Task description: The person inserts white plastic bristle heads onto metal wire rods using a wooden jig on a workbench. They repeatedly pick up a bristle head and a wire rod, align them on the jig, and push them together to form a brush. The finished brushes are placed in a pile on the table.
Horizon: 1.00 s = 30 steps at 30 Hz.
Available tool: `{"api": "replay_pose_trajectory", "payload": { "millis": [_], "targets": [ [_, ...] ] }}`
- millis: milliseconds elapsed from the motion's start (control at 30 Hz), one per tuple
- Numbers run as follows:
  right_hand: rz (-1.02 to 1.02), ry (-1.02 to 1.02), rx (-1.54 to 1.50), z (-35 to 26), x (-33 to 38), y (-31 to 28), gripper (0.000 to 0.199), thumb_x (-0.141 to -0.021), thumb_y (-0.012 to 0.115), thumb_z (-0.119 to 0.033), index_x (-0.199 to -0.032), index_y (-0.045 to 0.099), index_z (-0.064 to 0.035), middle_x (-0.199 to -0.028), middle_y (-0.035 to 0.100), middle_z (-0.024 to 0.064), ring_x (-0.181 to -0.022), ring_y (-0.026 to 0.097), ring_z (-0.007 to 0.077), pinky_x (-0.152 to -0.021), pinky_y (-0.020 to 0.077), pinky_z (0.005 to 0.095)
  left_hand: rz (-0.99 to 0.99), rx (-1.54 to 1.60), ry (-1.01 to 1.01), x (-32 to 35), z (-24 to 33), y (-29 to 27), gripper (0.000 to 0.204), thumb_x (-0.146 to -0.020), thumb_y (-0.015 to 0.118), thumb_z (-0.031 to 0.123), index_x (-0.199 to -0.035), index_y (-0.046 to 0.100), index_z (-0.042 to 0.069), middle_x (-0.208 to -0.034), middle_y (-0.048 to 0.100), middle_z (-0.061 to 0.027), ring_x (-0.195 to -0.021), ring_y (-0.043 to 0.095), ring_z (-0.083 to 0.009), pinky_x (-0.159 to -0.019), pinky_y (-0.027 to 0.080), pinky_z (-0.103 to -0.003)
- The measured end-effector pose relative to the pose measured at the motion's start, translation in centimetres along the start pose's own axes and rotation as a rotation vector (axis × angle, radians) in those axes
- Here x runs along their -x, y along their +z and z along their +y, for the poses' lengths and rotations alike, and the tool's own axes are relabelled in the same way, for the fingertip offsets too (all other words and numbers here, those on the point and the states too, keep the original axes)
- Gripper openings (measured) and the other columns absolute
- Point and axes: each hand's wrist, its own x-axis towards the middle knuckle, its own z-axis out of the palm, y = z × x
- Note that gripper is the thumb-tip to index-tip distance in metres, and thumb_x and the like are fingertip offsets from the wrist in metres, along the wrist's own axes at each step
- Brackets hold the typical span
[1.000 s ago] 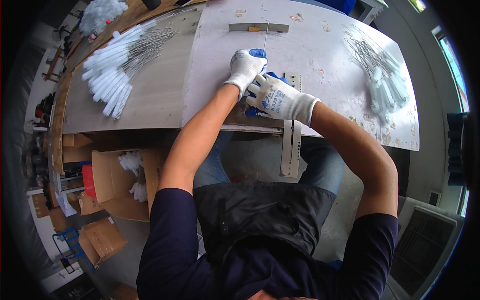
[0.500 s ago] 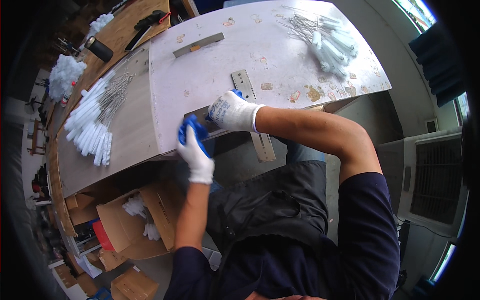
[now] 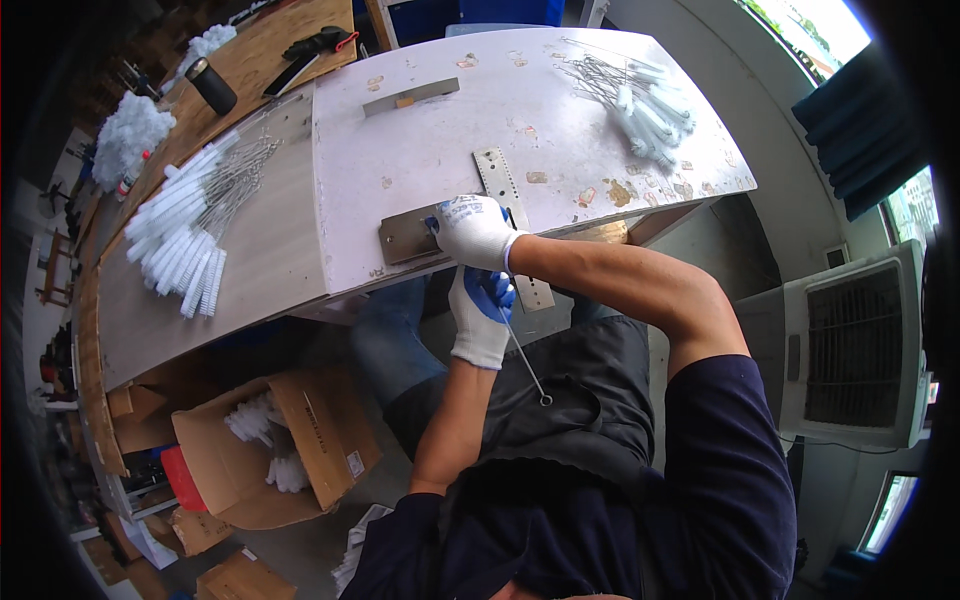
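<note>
In a white glove with a blue palm, my left hand (image 3: 480,325) is closed around a thin wire handle (image 3: 524,358). The wire slants down over the dark apron and ends in a small loop. Its other end is hidden in the glove. My right hand (image 3: 474,232), gloved the same way, is curled just above the left one at the table's near edge. A flat metal plate (image 3: 404,238) lies beside its fingers. What those fingers grip, if anything, is hidden. A perforated metal strip (image 3: 497,172) passes under my right wrist and sticks out past the table edge.
White brushes with wire handles (image 3: 185,225) lie piled on the left; another brush pile (image 3: 645,120) is at the far right. A metal bar (image 3: 425,96) lies at the back of the table (image 3: 400,150). Below left stands an open cardboard box (image 3: 230,470) with white brushes inside.
My left hand has moved right, from the metal plate's left end to below my right hand, and the looped wire now shows in it. The right hand stays by the plate.
</note>
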Motion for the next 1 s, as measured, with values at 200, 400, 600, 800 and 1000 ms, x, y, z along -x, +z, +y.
{"api": "replay_pose_trajectory", "payload": {
  "millis": [200,400,600,800,1000],
  "targets": [
    [-0.216,0.048,-0.306,0.5,-1.2,-2.0,0.048,-0.097,0.056,-0.048,-0.094,0.075,-0.0037,-0.087,0.074,0.0188,-0.089,0.072,0.0370,-0.083,0.0553,0.0441,0.462,-0.537,0.015,4.5,7.7,3.7,0.025,-0.104,0.056,0.024,-0.092,0.061,0.002,-0.067,0.050,0.0004,-0.050,0.044,-0.0080,-0.043,0.031,-0.023],
    [-0.298,-0.317,0.010,4.4,-3.0,-4.2,0.044,-0.085,0.074,-0.044,-0.112,0.066,-0.0091,-0.102,0.073,0.0119,-0.099,0.070,0.0303,-0.087,0.0547,0.0390,0.490,-0.988,-0.088,4.6,11.4,5.6,0.021,-0.102,0.059,0.017,-0.094,0.067,0.000,-0.073,0.061,0.0008,-0.056,0.048,-0.0018,-0.048,0.036,-0.020],
    [-0.321,-0.558,0.480,4.3,-5.7,-0.9,0.049,-0.087,0.071,-0.047,-0.111,0.062,-0.0048,-0.103,0.069,0.0128,-0.101,0.069,0.0299,-0.089,0.0542,0.0426,0.389,-1.292,-0.150,3.9,14.3,5.9,0.019,-0.100,0.059,0.014,-0.096,0.070,-0.001,-0.078,0.067,-0.0012,-0.065,0.052,-0.0029,-0.059,0.043,-0.022],
    [-0.353,-0.559,0.454,4.1,-5.6,-1.6,0.047,-0.087,0.069,-0.046,-0.104,0.060,-0.0028,-0.096,0.069,0.0120,-0.099,0.068,0.0288,-0.087,0.0536,0.0432,0.257,-1.525,-0.106,3.2,15.7,5.7,0.018,-0.098,0.063,0.012,-0.100,0.069,-0.004,-0.083,0.071,-0.0030,-0.078,0.060,-0.0061,-0.072,0.050,-0.028],
    [-0.164,-0.466,0.402,4.4,-4.3,1.2,0.041,-0.086,0.071,-0.042,-0.096,0.060,-0.0039,-0.086,0.068,0.0121,-0.088,0.069,0.0294,-0.080,0.0551,0.0422,0.142,-2.227,0.390,5.0,16.2,5.0,0.026,-0.088,0.072,0.009,-0.112,0.068,-0.001,-0.093,0.070,-0.0118,-0.083,0.068,-0.0304,-0.078,0.054,-0.040]
  ]
}}
